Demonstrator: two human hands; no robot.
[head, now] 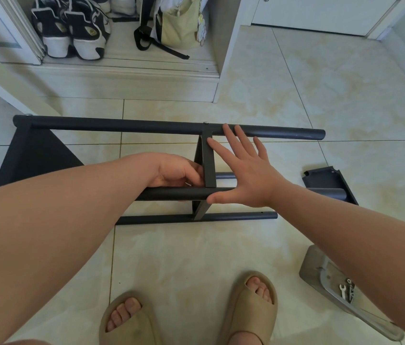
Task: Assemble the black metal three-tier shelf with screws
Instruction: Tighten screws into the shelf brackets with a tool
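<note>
A home entryway: tiled floor (pixel 296 100), sneakers (pixel 72 31) in a closet (pixel 131 70).

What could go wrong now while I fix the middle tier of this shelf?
The left hand curls round the near pole beside the middle tier: fingers may get pinched. The right hand only presses flat, so the shelf frame may slide on the tiles. The far pole ends free on the right; it might twist.
</note>
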